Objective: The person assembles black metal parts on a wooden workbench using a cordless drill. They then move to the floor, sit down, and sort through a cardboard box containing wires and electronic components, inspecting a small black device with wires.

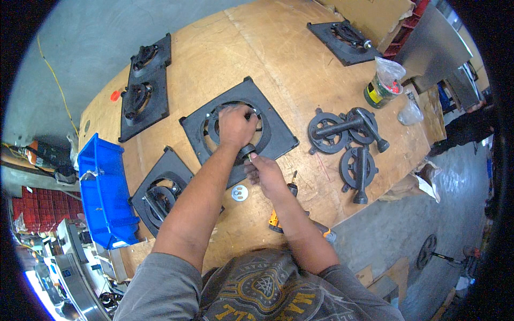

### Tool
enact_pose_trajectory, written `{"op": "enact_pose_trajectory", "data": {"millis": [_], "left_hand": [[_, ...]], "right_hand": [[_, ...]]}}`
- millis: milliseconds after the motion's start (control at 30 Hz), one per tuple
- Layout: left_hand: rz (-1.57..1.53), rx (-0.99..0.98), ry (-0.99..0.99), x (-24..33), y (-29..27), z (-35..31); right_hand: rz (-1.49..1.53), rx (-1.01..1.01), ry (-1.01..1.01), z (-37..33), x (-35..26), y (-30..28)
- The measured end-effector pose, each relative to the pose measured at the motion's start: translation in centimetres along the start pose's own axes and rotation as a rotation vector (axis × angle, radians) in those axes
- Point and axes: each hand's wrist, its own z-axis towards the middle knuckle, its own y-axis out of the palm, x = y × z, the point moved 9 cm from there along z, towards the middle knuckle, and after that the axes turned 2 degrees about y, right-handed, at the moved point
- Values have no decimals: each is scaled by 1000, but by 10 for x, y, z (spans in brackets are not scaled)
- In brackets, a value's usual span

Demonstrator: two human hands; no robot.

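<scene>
A square black metal stove frame point(203, 122) with a round opening lies in the middle of the wooden table. My left hand point(237, 126) curls over the black cast-iron gas burner point(247, 150) set in that opening, covering most of its ring. Close by, my right hand point(264, 174) pinches at the near end of the burner's tube. Its fingertips hide what they hold; only a small pale bit shows there. A white disc with holes point(240, 193) lies just below the frame. A yellow and black cordless drill point(275, 220) rests partly behind my right forearm.
Loose black burners point(327, 131) lie to the right, near a plastic tub of small parts point(383, 90). More stove frames sit at the left point(144, 101), near left and far right. A blue bin point(107, 192) stands along the left edge. The table's right edge point(385, 191) drops to the floor.
</scene>
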Motion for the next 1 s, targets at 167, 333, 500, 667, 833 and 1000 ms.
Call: {"op": "enact_pose_trajectory", "data": {"millis": [167,333,500,667,833,1000], "left_hand": [[24,-3,-1,-7,3,-1],[8,-6,-13,-4,1,0],[-2,3,4,-2,1,0],[10,54,6,-6,-2,-2],[-16,45,17,-3,-2,-2],[-9,23,7,-2,-1,0]], "right_hand": [[-801,317,-544,-21,-48,3],[268,-93,192,-1,14,1],[212,-100,70,8,13,4],[-698,253,-499,-15,-41,4],[-1030,358,-655,-27,-56,13],[204,9,94,-1,2,-1]]}}
